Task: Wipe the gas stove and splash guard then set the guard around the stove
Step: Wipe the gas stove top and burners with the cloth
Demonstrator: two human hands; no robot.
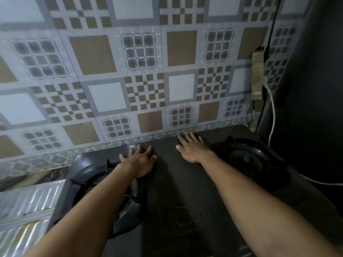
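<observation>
Where stove point(185, 191) meets tiled wall point(144, 75), white cord point(272, 115)

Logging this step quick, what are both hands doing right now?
Left hand: open, fingers spread flat on the gas stove.
Right hand: open, also flat on it, holding nothing.

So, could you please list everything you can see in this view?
stove: one, black, against the wall
left burner: one, black, partly under the left forearm
right burner: one, black, stove's right end
tiled wall: one, grey and brown, behind the stove
cable: one, white, right of the stove
ribbed shiny sheet: one, silver, left of the stove
left hand: one, flat on the stove, fingers spread
right hand: one, flat on the stove, fingers spread
</observation>
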